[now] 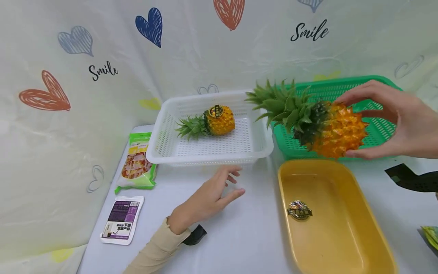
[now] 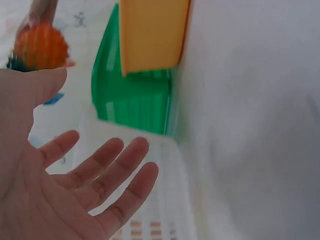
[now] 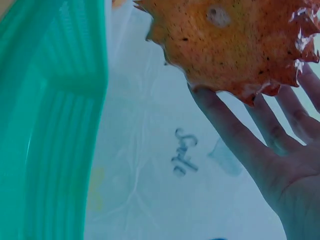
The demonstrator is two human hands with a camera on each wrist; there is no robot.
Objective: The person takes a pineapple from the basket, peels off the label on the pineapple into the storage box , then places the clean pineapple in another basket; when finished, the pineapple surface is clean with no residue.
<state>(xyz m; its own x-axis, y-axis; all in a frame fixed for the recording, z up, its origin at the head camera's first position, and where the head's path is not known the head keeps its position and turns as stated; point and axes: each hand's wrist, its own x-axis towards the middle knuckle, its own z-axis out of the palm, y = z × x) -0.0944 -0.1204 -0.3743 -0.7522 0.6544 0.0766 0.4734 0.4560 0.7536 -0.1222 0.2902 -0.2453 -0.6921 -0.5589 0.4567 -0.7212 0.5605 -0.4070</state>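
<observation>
My right hand (image 1: 393, 118) grips an orange pineapple (image 1: 337, 131) by its lower body, thumb below and fingers above. The fruit is held up, its green crown pointing left, over the green basket (image 1: 284, 146) and the far end of the yellow tray. In the right wrist view the base of the pineapple (image 3: 230, 45) fills the top, fingertips against its spiky skin. My left hand (image 1: 213, 194) hovers over the table in front of the white basket (image 1: 205, 158), fingers loosely bent and holding nothing. A second pineapple (image 1: 220, 121) with a black label lies inside that white basket.
A yellow tray (image 1: 328, 228) with a round black-and-gold sticker (image 1: 299, 210) in it stands at the front right. To the left lie a green food packet (image 1: 137, 161) and a white-and-purple pouch (image 1: 123, 220). A green packet (image 1: 432, 236) shows at the right edge.
</observation>
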